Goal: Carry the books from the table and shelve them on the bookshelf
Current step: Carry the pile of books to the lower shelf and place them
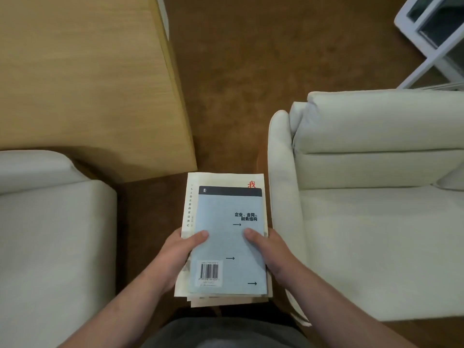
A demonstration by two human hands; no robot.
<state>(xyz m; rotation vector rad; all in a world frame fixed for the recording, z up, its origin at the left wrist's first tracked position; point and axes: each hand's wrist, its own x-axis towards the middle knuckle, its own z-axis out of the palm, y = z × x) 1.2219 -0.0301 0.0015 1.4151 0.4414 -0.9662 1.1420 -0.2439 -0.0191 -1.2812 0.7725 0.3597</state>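
Stack [227,247] is off the table [88,84] and carried in the air over the carpet [238,71]. It sits just past the table's near corner, in the gap between two cream chairs.

Left grip [182,251] clamps the stack's left edge. Left thumb [198,236] lies flat on top; the fingers go under and are hidden. Right grip [267,249] does the same on the right edge, right thumb [251,233] on top. Both grips sit about midway along the stack's long sides. Forearms come in from the bottom corners of the view.

Top of stack: blue book [226,214], back cover up. It has a black band at the far end, a barcode at the near end, a black Chinese title and three small arrows.

Under it: cream book [190,197], larger, sticking out on the left and far sides. It has vertical black text on the left strip and a red character at the far right corner. More page edges and covers show below at the near end; count unclear.

Left chair [50,234] is bottom-left, next to the table. Right chair [364,209] fills the right side, its armrest just beside the stack. White frame [426,38] with dark panes stands top-right on the carpet. Grey clothing [226,332] shows at the bottom edge, below the stack.
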